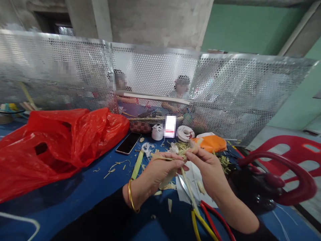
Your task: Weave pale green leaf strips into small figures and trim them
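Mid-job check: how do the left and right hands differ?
The left hand has a gold bangle at its wrist; the right hand has none. The left hand's black sleeve nearly reaches the bangle, while the right hand's forearm shows bare farther back. Both hold pale strips.

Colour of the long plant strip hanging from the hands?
Plant strip: pale yellow-green; best seen in the head view.

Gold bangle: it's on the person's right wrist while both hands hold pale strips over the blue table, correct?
Not quite: the head view shows the gold bangle on the left wrist, not the right. The left hand and right hand do hold pale strips over the blue table.
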{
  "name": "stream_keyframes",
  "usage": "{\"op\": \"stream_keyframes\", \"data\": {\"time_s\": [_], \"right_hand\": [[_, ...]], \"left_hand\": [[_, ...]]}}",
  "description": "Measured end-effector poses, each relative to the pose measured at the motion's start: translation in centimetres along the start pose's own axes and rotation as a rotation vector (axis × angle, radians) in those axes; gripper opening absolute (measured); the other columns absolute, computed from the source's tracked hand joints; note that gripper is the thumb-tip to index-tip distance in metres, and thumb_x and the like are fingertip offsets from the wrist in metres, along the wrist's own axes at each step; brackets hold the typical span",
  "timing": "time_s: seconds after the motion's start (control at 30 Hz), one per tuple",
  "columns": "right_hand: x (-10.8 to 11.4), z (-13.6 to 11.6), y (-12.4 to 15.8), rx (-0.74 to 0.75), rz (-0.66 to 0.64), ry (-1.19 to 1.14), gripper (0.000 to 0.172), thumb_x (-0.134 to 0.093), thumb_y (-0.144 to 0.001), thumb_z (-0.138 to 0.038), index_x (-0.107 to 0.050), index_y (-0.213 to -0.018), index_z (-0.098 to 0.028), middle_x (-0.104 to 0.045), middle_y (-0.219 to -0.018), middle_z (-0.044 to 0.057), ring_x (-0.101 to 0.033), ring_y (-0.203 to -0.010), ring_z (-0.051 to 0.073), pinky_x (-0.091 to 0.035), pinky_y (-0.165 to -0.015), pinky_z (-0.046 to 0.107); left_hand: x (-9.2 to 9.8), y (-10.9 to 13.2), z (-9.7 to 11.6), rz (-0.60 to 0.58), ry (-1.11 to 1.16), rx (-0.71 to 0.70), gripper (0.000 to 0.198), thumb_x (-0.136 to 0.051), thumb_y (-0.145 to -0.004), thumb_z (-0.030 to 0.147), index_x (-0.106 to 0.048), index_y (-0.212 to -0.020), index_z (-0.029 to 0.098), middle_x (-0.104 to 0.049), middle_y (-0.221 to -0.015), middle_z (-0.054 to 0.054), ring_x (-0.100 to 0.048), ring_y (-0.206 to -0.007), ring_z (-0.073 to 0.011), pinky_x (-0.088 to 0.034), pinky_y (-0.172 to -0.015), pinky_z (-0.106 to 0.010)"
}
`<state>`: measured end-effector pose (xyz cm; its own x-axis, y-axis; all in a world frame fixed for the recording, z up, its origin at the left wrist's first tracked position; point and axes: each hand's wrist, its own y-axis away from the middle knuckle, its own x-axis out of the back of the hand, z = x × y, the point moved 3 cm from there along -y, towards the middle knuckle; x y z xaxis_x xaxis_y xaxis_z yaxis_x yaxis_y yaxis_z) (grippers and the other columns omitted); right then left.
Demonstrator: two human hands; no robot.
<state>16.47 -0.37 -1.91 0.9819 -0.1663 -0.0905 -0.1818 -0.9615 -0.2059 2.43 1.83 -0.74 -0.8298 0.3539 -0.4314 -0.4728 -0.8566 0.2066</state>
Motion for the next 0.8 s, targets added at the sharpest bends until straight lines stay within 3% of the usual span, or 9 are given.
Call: {"op": "stream_keyframes", "data": {"time_s": [0.23, 0.4, 0.5, 0.63, 0.8], "right_hand": [[0.4, 0.3, 0.1, 0.121, 0.084, 0.12, 0.022, -0.071, -0.077, -0.038, -0.063, -0.07, -0.018, -0.058, -0.06, -0.002, -0.048, -0.052, 0.012, -0.04, -0.047, 0.023], [1.1, 0.3, -0.8, 0.12, 0.087, 0.175, 0.028, -0.068, -0.079, -0.045, -0.07, -0.077, -0.017, -0.066, -0.067, 0.002, -0.058, -0.061, 0.016, -0.047, -0.054, 0.026], [1.5, -0.5, -1.1, 0.154, 0.108, 0.187, 0.034, -0.065, -0.081, -0.049, -0.073, -0.087, -0.017, -0.071, -0.073, 0.005, -0.064, -0.068, 0.019, -0.052, -0.061, 0.029], [1.7, -2.1, -0.8, 0.223, -0.002, 0.269, 0.038, -0.058, -0.086, -0.051, -0.072, -0.082, -0.016, -0.07, -0.069, 0.006, -0.066, -0.067, 0.019, -0.054, -0.063, 0.03], [0.8, -3.6, 0.4, 0.401, -0.165, 0.665, 0.016, -0.065, -0.083, -0.034, -0.07, -0.088, -0.02, -0.071, -0.074, 0.002, -0.065, -0.067, 0.017, -0.052, -0.061, 0.028]], "left_hand": [[0.4, -0.3, -0.6, -0.054, -0.069, 0.038, 0.01, -0.08, -0.062, 0.014, -0.071, -0.065, 0.013, -0.069, -0.057, -0.004, -0.065, -0.053, -0.0143, -0.05, -0.057, -0.024], [0.8, -0.4, -0.4, -0.015, -0.062, 0.028, 0.006, -0.074, -0.07, 0.018, -0.073, -0.072, 0.012, -0.071, -0.063, -0.006, -0.067, -0.057, -0.0142, -0.052, -0.062, -0.024], [1.0, -0.4, 0.2, -0.015, -0.008, -0.014, 0.014, -0.068, -0.078, 0.024, -0.074, -0.078, 0.012, -0.073, -0.069, -0.008, -0.069, -0.062, -0.0146, -0.053, -0.067, -0.024], [1.3, -0.3, 0.8, 0.004, 0.015, -0.036, 0.016, -0.07, -0.077, 0.025, -0.073, -0.082, 0.01, -0.074, -0.073, -0.009, -0.07, -0.065, -0.0159, -0.054, -0.07, -0.026], [1.3, -0.3, 0.8, 0.054, -0.004, -0.056, 0.017, -0.079, -0.065, 0.013, -0.073, -0.081, 0.011, -0.073, -0.067, -0.007, -0.068, -0.059, -0.0146, -0.053, -0.065, -0.024]]}}
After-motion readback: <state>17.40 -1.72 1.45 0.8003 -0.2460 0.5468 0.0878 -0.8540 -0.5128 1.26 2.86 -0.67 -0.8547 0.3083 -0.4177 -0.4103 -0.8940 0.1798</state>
